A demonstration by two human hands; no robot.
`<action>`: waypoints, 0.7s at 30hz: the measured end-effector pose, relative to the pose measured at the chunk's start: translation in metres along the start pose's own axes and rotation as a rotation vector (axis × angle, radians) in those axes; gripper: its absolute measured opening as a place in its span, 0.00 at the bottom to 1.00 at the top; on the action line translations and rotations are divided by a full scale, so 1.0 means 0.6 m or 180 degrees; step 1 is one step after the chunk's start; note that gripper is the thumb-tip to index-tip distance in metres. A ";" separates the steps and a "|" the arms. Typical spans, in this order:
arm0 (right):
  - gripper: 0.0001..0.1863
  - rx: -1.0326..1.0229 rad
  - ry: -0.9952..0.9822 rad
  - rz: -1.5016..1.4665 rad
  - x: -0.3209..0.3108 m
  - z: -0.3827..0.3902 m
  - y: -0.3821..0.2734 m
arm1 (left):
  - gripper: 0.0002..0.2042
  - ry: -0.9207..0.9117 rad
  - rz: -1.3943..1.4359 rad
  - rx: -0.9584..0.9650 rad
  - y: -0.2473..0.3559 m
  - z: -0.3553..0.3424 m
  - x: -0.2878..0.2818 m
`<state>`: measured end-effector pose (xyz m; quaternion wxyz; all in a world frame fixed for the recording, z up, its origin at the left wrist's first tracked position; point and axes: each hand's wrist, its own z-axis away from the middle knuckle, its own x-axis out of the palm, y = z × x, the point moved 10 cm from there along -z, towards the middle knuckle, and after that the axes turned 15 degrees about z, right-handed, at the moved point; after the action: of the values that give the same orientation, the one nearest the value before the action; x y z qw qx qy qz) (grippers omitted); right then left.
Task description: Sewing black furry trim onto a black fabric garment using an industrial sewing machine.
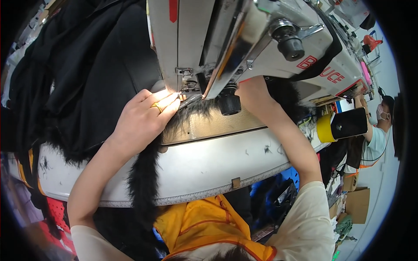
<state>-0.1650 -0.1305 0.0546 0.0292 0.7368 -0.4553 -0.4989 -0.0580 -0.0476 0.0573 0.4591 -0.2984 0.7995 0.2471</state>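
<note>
My left hand (pixel 146 115), with a ring on one finger, has its fingers pressed together on the edge of a black garment (pixel 126 56) beside the lit presser foot (pixel 188 85) of a white sewing machine (pixel 278 52). Black fur trim (pixel 146 178) runs under that hand and hangs over the table's front edge. To the right of the foot, my right hand (pixel 259 95) reaches in behind the machine's black knob (pixel 230 104). The machine head hides its fingers. More black fur (pixel 287 93) lies just beyond the right wrist.
The white table (pixel 209 165) carries a ruler strip (pixel 183 199) along its front edge and scattered fur tufts. A phone (pixel 349 124) stands by a yellow roll (pixel 325 128) at the right. Farther right, another person (pixel 375 139) sits near a cardboard box (pixel 358 204).
</note>
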 end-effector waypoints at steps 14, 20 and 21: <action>0.05 0.0115 -0.0056 -0.0478 0.015 0.005 0.013 | 0.11 0.0032 0.0041 -0.0025 -0.001 -0.006 -0.008; 0.06 0.0073 -0.0290 -0.0196 0.005 -0.006 0.004 | 0.10 -0.0176 -0.0320 -0.0082 0.002 -0.007 0.015; 0.06 0.0140 -0.0281 -0.0152 0.005 -0.006 0.005 | 0.10 -0.0320 -0.0480 -0.0122 0.001 -0.006 0.022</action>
<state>-0.1641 -0.1356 0.0559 -0.0190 0.7253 -0.4493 -0.5213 -0.0660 -0.0527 0.0470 0.5102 -0.3537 0.7458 0.2417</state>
